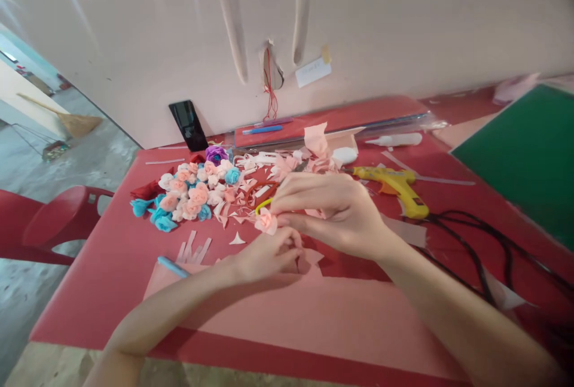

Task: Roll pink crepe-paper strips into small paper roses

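A small pink paper rose (266,222) is held over the front of the table. My left hand (271,255) is closed beneath it, fingers curled in, with the rose's base hidden. From the right, my right hand (334,210) pinches at the edge of the petals with thumb and fingertips. Pink paper petals (310,261) show just below my left hand. Behind my right hand lie scissors with a yellow handle edge (263,206), partly covered. A large pink paper sheet (287,309) is spread under my forearms.
Finished paper roses (192,192) in pink, white and blue are heaped at left, near paper scraps (244,195). A yellow glue gun (399,186) with a black cable (475,249) lies right. A phone (188,125) leans on the wall; a green board (524,154) stands far right.
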The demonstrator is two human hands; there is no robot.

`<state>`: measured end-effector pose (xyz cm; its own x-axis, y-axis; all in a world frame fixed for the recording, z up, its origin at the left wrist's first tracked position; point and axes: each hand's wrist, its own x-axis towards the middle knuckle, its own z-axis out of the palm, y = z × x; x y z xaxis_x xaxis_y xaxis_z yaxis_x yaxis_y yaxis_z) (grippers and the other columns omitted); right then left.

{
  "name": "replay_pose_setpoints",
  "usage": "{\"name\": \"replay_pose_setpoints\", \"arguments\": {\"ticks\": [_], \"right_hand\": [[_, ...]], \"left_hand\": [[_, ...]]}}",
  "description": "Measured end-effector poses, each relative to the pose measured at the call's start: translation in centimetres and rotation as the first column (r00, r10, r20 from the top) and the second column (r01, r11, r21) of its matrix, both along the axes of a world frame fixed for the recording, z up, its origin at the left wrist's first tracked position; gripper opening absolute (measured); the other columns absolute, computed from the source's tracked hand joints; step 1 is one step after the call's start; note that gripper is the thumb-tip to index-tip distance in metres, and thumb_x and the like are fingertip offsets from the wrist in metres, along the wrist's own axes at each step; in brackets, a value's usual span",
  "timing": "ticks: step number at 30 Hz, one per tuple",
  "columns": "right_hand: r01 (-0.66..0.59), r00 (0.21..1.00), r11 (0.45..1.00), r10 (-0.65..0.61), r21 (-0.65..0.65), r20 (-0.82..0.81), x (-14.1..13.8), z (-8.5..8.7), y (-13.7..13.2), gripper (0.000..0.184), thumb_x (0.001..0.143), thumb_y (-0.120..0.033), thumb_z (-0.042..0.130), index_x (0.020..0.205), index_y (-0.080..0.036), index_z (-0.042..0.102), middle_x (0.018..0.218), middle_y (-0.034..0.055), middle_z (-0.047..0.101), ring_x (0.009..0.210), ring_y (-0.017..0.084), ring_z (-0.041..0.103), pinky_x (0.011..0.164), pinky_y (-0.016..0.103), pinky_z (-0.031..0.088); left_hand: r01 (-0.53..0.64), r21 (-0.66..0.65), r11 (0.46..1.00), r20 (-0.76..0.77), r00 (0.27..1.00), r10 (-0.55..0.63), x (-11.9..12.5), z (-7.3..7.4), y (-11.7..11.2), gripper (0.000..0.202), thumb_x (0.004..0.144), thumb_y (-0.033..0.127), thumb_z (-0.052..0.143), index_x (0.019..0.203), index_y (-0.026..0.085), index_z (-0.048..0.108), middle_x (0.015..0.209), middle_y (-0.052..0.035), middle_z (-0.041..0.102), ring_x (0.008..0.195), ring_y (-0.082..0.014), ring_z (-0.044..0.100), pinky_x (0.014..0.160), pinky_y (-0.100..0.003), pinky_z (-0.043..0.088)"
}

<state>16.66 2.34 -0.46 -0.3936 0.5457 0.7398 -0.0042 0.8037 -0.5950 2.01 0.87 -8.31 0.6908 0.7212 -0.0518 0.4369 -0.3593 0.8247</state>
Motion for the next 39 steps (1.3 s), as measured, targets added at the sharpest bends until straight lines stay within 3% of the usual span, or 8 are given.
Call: {"name": "replay_pose_setpoints", "arguments": {"ticks": [7,14,18,21,26,29,36,39], "right_hand": [[0.181,0.980,0.965,-0.193,-0.189,-0.045,-0.2,0.1,-0.3,0.015,0.074,-0.008,0.066,0.072,-0.022,0.071,0.068,-0.0013,0.069,0.061,0.011,0.063,0.056,0.022,0.052],[0.139,0.989,0.988,-0.135,0.062,-0.063,0.0,-0.6,-0.8,0.028,0.075,0.000,0.060,0.086,-0.024,0.071,0.076,0.0001,0.070,0.067,0.014,0.063,0.064,0.029,0.052],[0.110,0.993,0.986,-0.105,0.122,-0.046,0.0,-1.4,-0.9,0.042,0.075,0.003,0.057,0.101,-0.029,0.069,0.097,0.0009,0.068,0.083,0.015,0.061,0.072,0.033,0.050],[0.104,0.995,0.991,-0.103,0.081,-0.010,-0.3,-1.7,-1.1,0.038,0.077,-0.001,0.059,0.099,-0.031,0.070,0.109,0.0017,0.063,0.093,0.017,0.058,0.076,0.034,0.049],[0.152,0.987,0.986,-0.155,0.070,0.046,-0.9,-1.5,-1.6,0.032,0.075,-0.001,0.059,0.091,-0.027,0.070,0.091,0.0015,0.068,0.081,0.017,0.060,0.068,0.033,0.050],[0.197,0.980,0.980,-0.198,0.032,0.029,-0.9,-1.6,-2.0,0.032,0.074,0.000,0.060,0.088,-0.027,0.070,0.081,0.0007,0.068,0.072,0.017,0.061,0.063,0.033,0.050],[0.264,0.961,0.959,-0.270,-0.106,-0.053,-0.9,-2.5,-2.5,0.033,0.078,-0.006,0.061,0.093,-0.034,0.071,0.084,0.0000,0.068,0.072,0.016,0.062,0.063,0.032,0.052],[0.248,0.964,0.960,-0.258,-0.132,-0.067,-1.1,-2.7,-2.4,0.037,0.079,-0.006,0.061,0.096,-0.037,0.070,0.091,0.0000,0.066,0.078,0.015,0.062,0.064,0.031,0.053]], "left_hand": [[-0.319,0.115,0.941,0.245,0.927,0.285,-3.3,5.0,1.5,0.008,0.083,0.016,0.050,0.088,0.017,0.056,0.086,-0.0014,0.066,0.082,-0.0136,0.063,0.074,-0.025,0.051],[-0.422,0.258,0.869,0.365,0.875,0.317,-5.5,8.2,0.3,0.007,0.084,0.013,0.052,0.085,0.018,0.057,0.081,0.0019,0.067,0.075,-0.0081,0.063,0.069,-0.018,0.050],[-0.430,0.293,0.854,0.395,0.868,0.302,-5.4,8.6,-0.7,0.011,0.082,0.010,0.053,0.085,0.019,0.058,0.083,0.0026,0.068,0.077,-0.0076,0.062,0.072,-0.018,0.049],[-0.453,0.284,0.845,0.418,0.852,0.316,-5.0,8.6,-1.1,0.008,0.080,0.011,0.057,0.081,0.018,0.060,0.081,0.0019,0.068,0.074,-0.0086,0.060,0.069,-0.020,0.048],[-0.464,0.219,0.858,0.480,0.817,0.319,-4.7,8.8,-1.3,0.003,0.079,0.016,0.061,0.077,0.017,0.061,0.076,0.0009,0.068,0.072,-0.0100,0.060,0.068,-0.022,0.047],[-0.428,0.107,0.898,0.524,0.791,0.315,-4.4,8.8,-1.3,0.006,0.077,0.016,0.064,0.083,0.017,0.062,0.078,0.0006,0.068,0.073,-0.0105,0.062,0.067,-0.022,0.048],[-0.370,-0.030,0.928,0.670,0.682,0.294,-3.6,8.2,-1.1,0.005,0.076,0.016,0.066,0.071,0.016,0.068,0.072,-0.0016,0.069,0.067,-0.0109,0.059,0.066,-0.023,0.049],[-0.398,-0.027,0.917,0.623,0.710,0.327,-3.7,8.4,-1.1,0.008,0.077,0.016,0.064,0.076,0.018,0.072,0.073,-0.0014,0.071,0.066,-0.0111,0.058,0.065,-0.024,0.049]]}}
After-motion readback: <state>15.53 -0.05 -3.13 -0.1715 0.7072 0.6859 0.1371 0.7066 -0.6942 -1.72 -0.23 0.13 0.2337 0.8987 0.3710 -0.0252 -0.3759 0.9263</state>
